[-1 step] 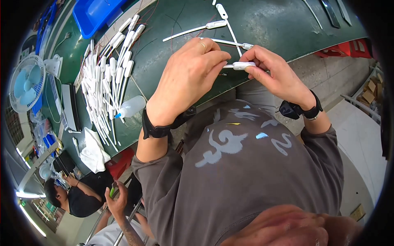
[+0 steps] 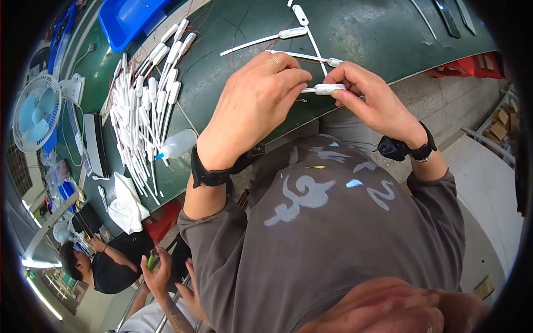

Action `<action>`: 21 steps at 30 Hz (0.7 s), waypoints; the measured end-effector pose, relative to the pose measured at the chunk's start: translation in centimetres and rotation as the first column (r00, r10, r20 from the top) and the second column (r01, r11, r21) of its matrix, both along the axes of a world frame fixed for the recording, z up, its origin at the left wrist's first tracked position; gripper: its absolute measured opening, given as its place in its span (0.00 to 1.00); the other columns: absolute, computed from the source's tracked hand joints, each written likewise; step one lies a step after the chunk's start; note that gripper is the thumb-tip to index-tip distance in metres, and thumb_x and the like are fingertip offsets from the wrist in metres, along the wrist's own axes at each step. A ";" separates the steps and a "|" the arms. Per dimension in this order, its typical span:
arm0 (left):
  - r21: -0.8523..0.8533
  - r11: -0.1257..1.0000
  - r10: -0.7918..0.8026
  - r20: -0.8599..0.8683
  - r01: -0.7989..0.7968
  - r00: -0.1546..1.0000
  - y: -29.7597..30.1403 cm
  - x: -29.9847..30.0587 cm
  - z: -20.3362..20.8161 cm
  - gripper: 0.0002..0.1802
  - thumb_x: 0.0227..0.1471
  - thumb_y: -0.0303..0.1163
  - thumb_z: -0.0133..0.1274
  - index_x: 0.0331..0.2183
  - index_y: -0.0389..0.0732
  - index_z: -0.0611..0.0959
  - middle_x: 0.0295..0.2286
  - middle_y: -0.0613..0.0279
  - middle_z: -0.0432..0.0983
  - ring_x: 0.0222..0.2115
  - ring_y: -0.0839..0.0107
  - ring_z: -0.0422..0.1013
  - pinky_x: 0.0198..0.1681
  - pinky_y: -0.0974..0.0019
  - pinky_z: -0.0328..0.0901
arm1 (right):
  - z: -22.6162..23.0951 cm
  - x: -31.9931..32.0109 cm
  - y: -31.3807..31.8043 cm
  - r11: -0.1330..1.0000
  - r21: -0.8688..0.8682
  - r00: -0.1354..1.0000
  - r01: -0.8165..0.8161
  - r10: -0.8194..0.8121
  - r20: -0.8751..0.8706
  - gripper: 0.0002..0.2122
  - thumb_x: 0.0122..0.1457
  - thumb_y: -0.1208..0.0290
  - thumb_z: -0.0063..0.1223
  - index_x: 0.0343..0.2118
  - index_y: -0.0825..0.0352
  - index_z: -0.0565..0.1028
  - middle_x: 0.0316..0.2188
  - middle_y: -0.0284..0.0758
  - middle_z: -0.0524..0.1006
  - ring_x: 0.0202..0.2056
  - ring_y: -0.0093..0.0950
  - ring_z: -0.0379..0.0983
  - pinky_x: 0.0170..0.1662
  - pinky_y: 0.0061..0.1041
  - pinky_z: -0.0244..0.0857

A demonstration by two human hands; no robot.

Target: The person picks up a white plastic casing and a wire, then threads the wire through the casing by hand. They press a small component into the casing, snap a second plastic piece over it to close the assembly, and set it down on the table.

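Both hands meet over the near edge of a dark green table (image 2: 388, 33), pinching one small white plastic piece (image 2: 327, 89) between them. The left hand (image 2: 252, 105) comes in from the left with a ring on one finger; its fingertips (image 2: 297, 83) close on the left end of the piece, where a thin stem sticks out. The right hand (image 2: 372, 100) grasps the thicker right end, thumb below and forefinger on top. The piece lies roughly level between the two sets of fingertips, held just above the table edge and in front of the person's grey shirt (image 2: 327, 233). Each wrist wears a black band.

Just beyond the fingers, on the table, lie a few loose white sticks (image 2: 264, 40) of the same kind with thin wires running from them. Well to the left of the left hand is a big heap of white sticks (image 2: 141, 111), spread in a fan. A small clear squeeze bottle (image 2: 177, 145) with a blue tip lies at the near side of that heap, just left of the left wrist. Farther left stand a small blue fan (image 2: 36, 114) and a crumpled white cloth (image 2: 127, 205); a blue tray (image 2: 130, 16) sits at the far end of the heap. Below, at the lower left, other people are at work, one holding something green.
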State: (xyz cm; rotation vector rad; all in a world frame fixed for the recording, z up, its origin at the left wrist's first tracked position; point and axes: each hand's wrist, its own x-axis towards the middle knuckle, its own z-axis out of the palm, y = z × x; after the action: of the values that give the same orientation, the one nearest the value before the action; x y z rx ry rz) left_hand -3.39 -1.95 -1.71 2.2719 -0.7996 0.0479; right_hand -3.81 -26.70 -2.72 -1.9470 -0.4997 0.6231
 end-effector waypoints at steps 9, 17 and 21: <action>0.063 0.994 -0.090 -0.015 0.090 0.996 0.5 0.5 -0.4 0.04 0.55 0.28 0.56 0.33 0.39 0.82 0.28 0.58 0.73 0.32 0.57 0.72 0.34 0.57 0.67 | -0.1 0.1 -0.1 1.000 -0.005 1.000 -0.019 0.019 0.005 0.06 0.65 0.79 0.45 0.43 0.72 0.71 0.37 0.33 0.71 0.34 0.19 0.70 0.38 0.20 0.67; 0.081 0.990 -0.117 0.007 0.116 0.993 0.8 0.0 0.4 0.05 0.53 0.26 0.57 0.35 0.40 0.81 0.29 0.58 0.74 0.33 0.57 0.72 0.36 0.58 0.67 | 0.0 0.3 0.0 0.999 0.042 0.996 -0.025 0.028 -0.082 0.06 0.65 0.78 0.46 0.42 0.72 0.71 0.35 0.32 0.71 0.34 0.21 0.70 0.37 0.21 0.66; 0.111 0.992 -0.066 0.085 0.056 0.994 0.7 -0.3 0.2 0.07 0.51 0.26 0.60 0.36 0.41 0.83 0.32 0.59 0.77 0.34 0.59 0.73 0.36 0.60 0.68 | -0.1 0.4 0.5 0.997 -0.050 0.959 -0.061 0.072 0.273 0.07 0.62 0.80 0.50 0.42 0.70 0.71 0.33 0.34 0.71 0.32 0.27 0.70 0.35 0.25 0.65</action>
State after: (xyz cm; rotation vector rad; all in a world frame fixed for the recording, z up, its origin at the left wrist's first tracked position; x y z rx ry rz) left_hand -3.69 -1.28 -1.52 2.3599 -0.9383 0.0795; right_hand -3.40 -26.24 -2.77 -2.0748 -0.7328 0.4080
